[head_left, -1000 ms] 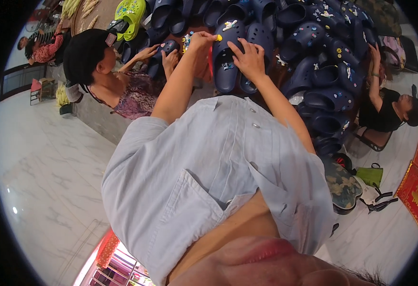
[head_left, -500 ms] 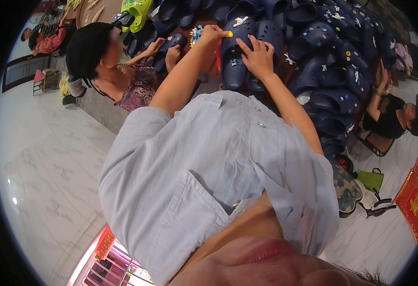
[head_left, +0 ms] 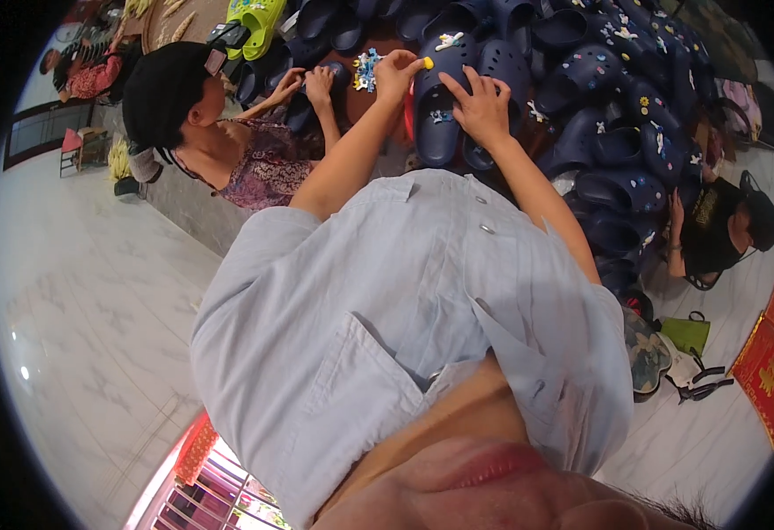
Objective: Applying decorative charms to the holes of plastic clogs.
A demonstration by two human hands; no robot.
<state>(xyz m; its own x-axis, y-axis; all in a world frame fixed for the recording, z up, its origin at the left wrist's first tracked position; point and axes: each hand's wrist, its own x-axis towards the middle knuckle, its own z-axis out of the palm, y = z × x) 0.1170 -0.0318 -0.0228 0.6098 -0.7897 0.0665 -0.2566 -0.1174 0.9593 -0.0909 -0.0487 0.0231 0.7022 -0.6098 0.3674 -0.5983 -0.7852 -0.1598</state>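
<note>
Between the fingertips of my left hand [head_left: 393, 78] is a small yellow shoe charm [head_left: 427, 63], pressed against the left edge of a navy clog [head_left: 437, 137]. This clog carries a white charm [head_left: 448, 41] near its toe and a blue one [head_left: 441, 116] in its heel part. My right hand [head_left: 482, 110] lies over the clog's right side with its fingers spread. Just right of it is a second navy clog [head_left: 503, 64]. Left of my left hand, a small heap of blue, white and yellow charms [head_left: 367, 71] lies on the brown tabletop [head_left: 356, 107].
Many navy clogs [head_left: 621, 188] crowd the table to the right. Lime-green clogs [head_left: 255, 25] sit at the far left. A person in a black cap [head_left: 163, 97] handles a clog close on my left; another person [head_left: 721, 221] sits at the right.
My hands stay at the same clog, the yellow charm still at its edge. The left co-worker's hands have shifted over their clog. The person at right has bent lower.
</note>
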